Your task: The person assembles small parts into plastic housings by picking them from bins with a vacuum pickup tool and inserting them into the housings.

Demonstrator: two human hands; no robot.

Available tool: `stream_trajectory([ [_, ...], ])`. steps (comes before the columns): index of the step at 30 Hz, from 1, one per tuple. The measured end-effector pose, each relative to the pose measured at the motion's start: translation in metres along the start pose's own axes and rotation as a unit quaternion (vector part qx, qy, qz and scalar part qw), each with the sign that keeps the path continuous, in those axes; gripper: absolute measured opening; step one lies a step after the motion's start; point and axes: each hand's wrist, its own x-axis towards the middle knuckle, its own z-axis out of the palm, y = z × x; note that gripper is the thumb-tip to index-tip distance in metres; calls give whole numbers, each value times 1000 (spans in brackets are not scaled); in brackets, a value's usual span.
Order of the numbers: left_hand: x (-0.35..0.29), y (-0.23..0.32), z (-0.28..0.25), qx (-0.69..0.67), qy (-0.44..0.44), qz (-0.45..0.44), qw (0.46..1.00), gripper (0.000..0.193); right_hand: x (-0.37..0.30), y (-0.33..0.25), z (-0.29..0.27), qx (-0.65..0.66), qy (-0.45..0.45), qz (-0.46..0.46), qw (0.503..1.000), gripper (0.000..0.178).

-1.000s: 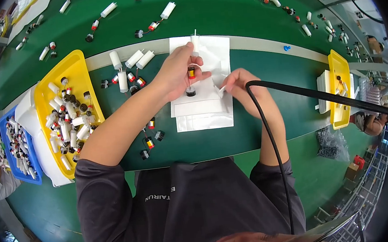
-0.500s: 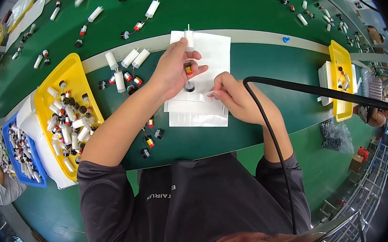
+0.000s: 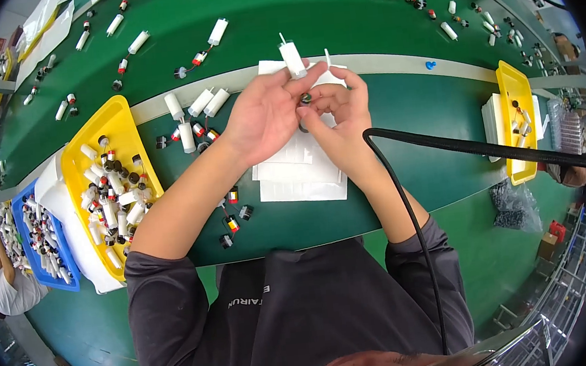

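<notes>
My left hand (image 3: 265, 111) is closed around a white cylindrical part (image 3: 292, 59), which points away from me with a thin pin at its far end. Just below it, a small dark piece (image 3: 306, 98) shows between my two hands, largely covered by fingers. My right hand (image 3: 344, 125) is curled beside the left, its thumb near that piece. At its index fingertip a narrow white strip (image 3: 328, 58), like a peeled label, stands up. White label sheets (image 3: 301, 189) lie on the green mat under both hands.
Left of my hands lie several white cylinders (image 3: 186, 138) wired to small parts. A yellow tray (image 3: 142, 144) and a blue tray (image 3: 68, 264) full of them stand further left. Another yellow tray (image 3: 506, 74) is at the right. A black cable (image 3: 473, 146) crosses in from the right.
My right hand has moved from the label sheets up beside my left hand, bringing the white strip. My left hand has turned palm-up, still holding the white cylinder, which now tilts.
</notes>
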Motion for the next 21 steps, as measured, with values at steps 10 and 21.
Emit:
stream_trajectory([
  [10, 8, -8, -18, 295, 9, 52, 954, 38, 9, 0, -16, 154, 24, 120, 980, 59],
  [21, 11, -11, -18, 308, 70, 108, 943, 30, 9, 14, -15, -55, 33, -9, 998, 41],
])
